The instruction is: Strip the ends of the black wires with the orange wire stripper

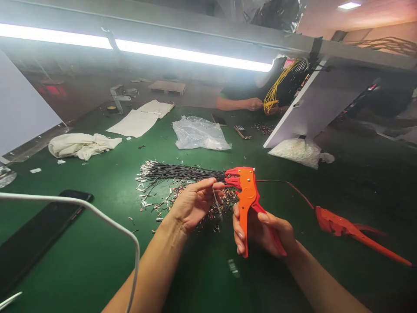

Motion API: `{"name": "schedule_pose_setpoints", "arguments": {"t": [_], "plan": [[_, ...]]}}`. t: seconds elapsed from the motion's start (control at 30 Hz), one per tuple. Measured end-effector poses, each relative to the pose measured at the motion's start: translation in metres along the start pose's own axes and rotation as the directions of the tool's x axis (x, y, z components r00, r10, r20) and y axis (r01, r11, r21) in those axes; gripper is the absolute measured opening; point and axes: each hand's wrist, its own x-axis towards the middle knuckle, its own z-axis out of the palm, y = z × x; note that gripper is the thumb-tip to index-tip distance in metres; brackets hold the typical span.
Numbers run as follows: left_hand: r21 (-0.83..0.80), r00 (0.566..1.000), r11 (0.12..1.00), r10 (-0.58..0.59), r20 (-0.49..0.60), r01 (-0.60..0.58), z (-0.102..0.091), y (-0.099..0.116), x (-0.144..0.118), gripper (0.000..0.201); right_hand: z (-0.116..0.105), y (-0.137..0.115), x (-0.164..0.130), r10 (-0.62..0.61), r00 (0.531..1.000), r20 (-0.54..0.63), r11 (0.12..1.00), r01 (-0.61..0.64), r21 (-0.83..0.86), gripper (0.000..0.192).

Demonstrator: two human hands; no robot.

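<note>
My right hand (260, 230) grips the handles of an orange wire stripper (246, 191), its red jaws pointing left and up. My left hand (195, 202) pinches a thin wire end (216, 201) right beside those jaws. Behind both hands lies a bundle of black wires (182, 172) with stripped silvery ends, and scattered metal scraps (156, 198) cover the green table (97, 243) around it.
A second red stripper (355, 232) lies at right. A black phone (42, 230) and a white cable (107, 221) are at left. A white cloth (81, 144), papers (137, 119) and plastic bags (198, 134) lie farther back. Across the table another person's hands (257, 104) hold yellow wires (276, 89).
</note>
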Motion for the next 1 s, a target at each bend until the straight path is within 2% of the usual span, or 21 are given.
{"name": "schedule_pose_setpoints", "arguments": {"t": [0.13,0.37,0.47,0.67,0.8,0.9,1.0], "plan": [[-0.113,0.997,0.992,0.054,0.063,-0.046,-0.005,-0.016,0.008,0.012,-0.001,-0.001,0.0,-0.036,0.999,0.013,0.999,0.036,0.003,0.035],[-0.146,0.968,0.988,0.074,0.24,-0.039,-0.003,-0.031,0.01,0.023,-0.003,-0.002,-0.001,-0.105,0.992,-0.074,0.994,0.103,-0.029,0.032],[-0.148,0.958,0.989,0.066,0.279,-0.025,0.0,-0.032,0.008,0.023,-0.006,-0.005,-0.004,-0.12,0.991,-0.054,0.992,0.118,-0.039,0.03],[-0.113,0.969,0.993,0.055,0.24,-0.028,0.003,-0.037,0.008,0.027,-0.006,-0.003,-0.009,-0.024,0.994,0.105,0.999,0.027,-0.026,0.032],[-0.076,0.976,0.997,0.041,0.214,-0.026,0.006,-0.043,0.011,0.035,-0.009,0.003,-0.008,0.043,0.983,0.179,0.993,-0.062,0.102,0.03],[-0.082,0.982,0.993,0.092,0.164,-0.079,0.006,-0.042,0.014,0.041,-0.018,0.001,-0.011,0.07,0.978,0.198,0.976,-0.108,0.188,0.032],[-0.12,0.979,0.98,0.171,0.108,-0.158,0.003,-0.036,0.017,0.047,-0.029,-0.004,-0.019,0.06,0.961,0.271,0.954,-0.135,0.268,0.036]]}}
